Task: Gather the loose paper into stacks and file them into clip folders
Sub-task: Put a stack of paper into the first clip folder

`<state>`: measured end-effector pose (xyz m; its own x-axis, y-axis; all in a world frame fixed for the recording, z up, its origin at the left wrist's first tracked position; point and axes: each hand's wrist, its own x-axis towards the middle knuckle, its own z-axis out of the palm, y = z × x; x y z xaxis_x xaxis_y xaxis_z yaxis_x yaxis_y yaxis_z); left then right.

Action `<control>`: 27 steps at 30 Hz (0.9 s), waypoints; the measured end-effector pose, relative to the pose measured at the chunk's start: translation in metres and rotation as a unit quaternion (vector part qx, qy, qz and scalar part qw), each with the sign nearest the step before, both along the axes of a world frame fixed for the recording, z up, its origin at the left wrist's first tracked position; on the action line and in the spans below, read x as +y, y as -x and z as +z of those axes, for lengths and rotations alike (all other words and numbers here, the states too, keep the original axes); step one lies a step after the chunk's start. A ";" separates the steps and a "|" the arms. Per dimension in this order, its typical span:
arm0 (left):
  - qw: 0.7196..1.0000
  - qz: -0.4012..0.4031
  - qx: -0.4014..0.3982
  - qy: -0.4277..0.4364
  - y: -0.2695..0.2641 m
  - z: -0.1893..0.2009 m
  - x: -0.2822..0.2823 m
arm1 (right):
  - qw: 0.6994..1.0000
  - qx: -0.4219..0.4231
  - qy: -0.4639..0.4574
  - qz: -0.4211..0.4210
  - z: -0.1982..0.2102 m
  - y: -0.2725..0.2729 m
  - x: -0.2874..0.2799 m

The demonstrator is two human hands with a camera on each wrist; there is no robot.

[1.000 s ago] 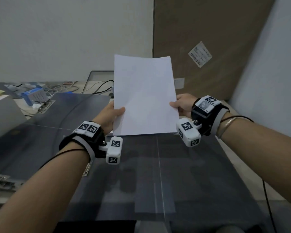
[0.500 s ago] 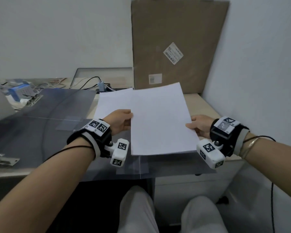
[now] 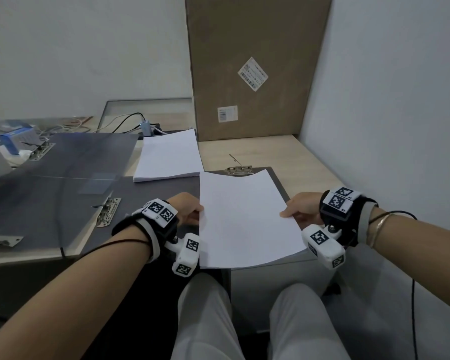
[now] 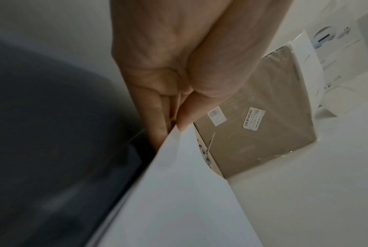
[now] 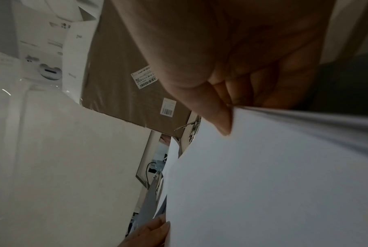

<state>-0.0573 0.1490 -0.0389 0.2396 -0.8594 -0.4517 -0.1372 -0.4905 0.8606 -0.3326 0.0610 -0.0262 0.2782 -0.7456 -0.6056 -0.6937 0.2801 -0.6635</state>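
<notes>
Over clip folder at desk's right end: paper stack, long axis toward clip. Left hand pinches left edge, right hand right edge. Top edge just short of clip.

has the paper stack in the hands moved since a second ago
Yes. The held stack went from upright down and right, now nearly flat over the clip folder before the cardboard box.

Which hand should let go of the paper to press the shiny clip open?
Probably the right hand. The clip sits at the folder's top edge, nearer that side, with bare desk beside it. The left hand already pinches the paper stack and could steady it meanwhile.
</notes>
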 end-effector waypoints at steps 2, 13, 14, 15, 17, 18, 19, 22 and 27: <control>1.000 0.004 0.012 0.003 0.002 -0.002 -0.001 | 1.000 0.014 0.004 -0.005 -0.003 0.002 -0.003; 0.999 -0.008 0.047 0.023 0.003 -0.009 -0.006 | 0.993 0.109 0.018 0.042 -0.004 0.005 -0.017; 0.998 -0.001 0.048 0.029 0.002 -0.011 -0.006 | 0.988 0.137 0.033 0.056 0.003 0.004 -0.018; 0.998 0.005 0.050 0.033 0.001 -0.012 -0.007 | 0.983 0.164 0.049 0.071 0.012 0.002 -0.021; 0.998 0.012 0.056 0.035 -0.001 -0.015 -0.009 | 0.976 0.182 0.085 0.080 0.030 -0.003 -0.027; 0.998 0.014 0.060 0.034 -0.002 -0.015 -0.010 | 0.975 0.178 0.104 0.079 0.038 -0.008 -0.031; 0.997 0.015 0.064 0.032 -0.002 -0.015 -0.011 | 0.976 0.163 0.125 0.075 0.045 -0.014 -0.037; 0.996 0.004 0.082 0.020 -0.003 -0.014 -0.012 | 0.975 0.090 0.194 0.056 0.059 -0.043 -0.054; 0.994 -0.002 0.110 0.004 -0.006 -0.012 -0.011 | 0.948 0.075 0.287 0.120 0.059 -0.103 -0.075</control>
